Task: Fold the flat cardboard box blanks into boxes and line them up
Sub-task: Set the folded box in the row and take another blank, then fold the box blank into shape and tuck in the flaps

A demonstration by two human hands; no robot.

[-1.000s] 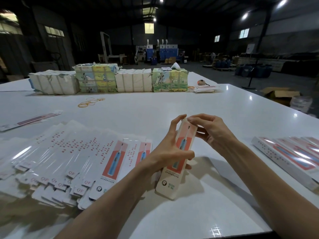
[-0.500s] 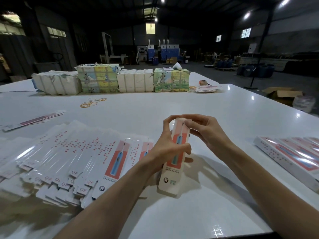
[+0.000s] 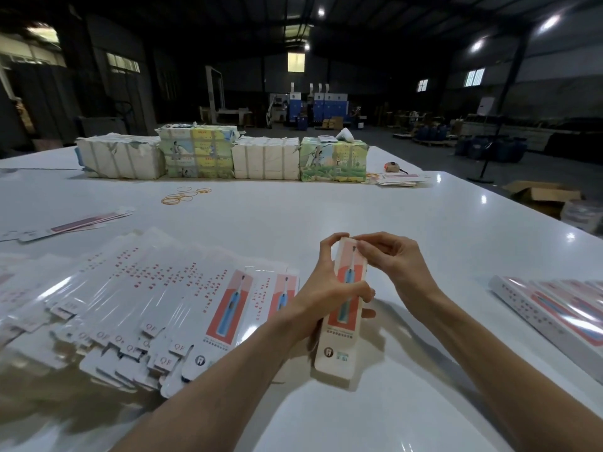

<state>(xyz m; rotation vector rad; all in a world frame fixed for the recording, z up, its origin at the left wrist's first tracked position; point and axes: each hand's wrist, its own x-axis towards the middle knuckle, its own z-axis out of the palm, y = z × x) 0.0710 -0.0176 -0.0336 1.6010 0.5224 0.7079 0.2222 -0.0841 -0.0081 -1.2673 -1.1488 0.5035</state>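
Left hand grips box mid-length; right hand pinches its top end. Bare table beyond, flat blanks left.

White glossy table is carrying a row of four strapped paper bundles along its far side. Yellow rubber bands are lying loose in front of that row. A small orange item is sitting just right of the bundles. An open brown carton is standing on the floor beyond the table's right edge. Ceiling lamps are glowing overhead
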